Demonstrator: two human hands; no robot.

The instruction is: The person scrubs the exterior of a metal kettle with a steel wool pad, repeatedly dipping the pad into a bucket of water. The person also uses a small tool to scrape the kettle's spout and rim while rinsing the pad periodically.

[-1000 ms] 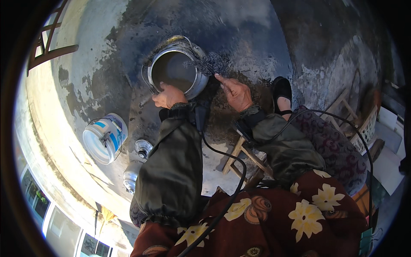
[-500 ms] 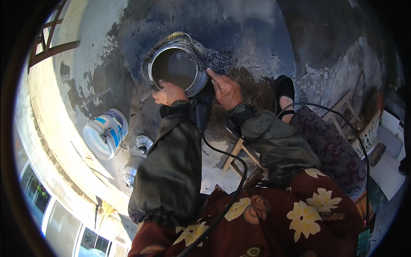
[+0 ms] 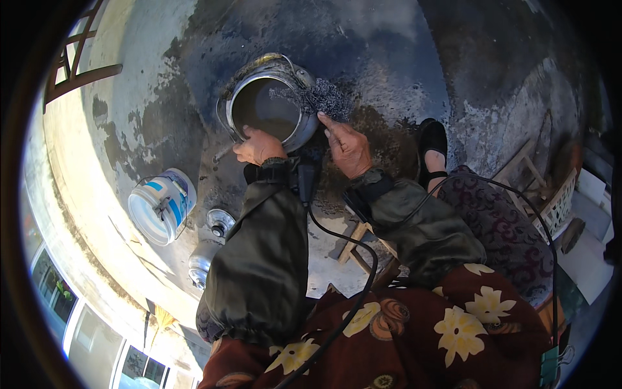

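Note:
A round metal pot [image 3: 300, 136] with a wide mouth and a wire handle stands on the wet ground, with murky grey water [image 3: 260, 111] inside. My left hand [image 3: 260, 146] grips its near rim, the thumb over the inner edge. A dark, speckled mesh [image 3: 329, 97] lies across the pot's right rim, partly over the mouth; its exact kind is unclear. At the mesh's lower edge is my right hand [image 3: 350, 148], index finger extended to it and the other fingers curled. What lies under those fingers is hidden.
A white and blue bucket [image 3: 159, 211] stands at left, beside a shiny metal lid [image 3: 220, 222] and a silvery metal vessel [image 3: 199, 267]. A small wooden stool [image 3: 353, 241] is below my right forearm. A black cable [image 3: 337, 230] loops across my lap. A pale basket [image 3: 556, 206] sits at right.
The right hand has shifted slightly down and right, its fingertip staying by the mesh. More of the mesh shows beside the rim. The left hand keeps its grip; the whole view has moved slightly.

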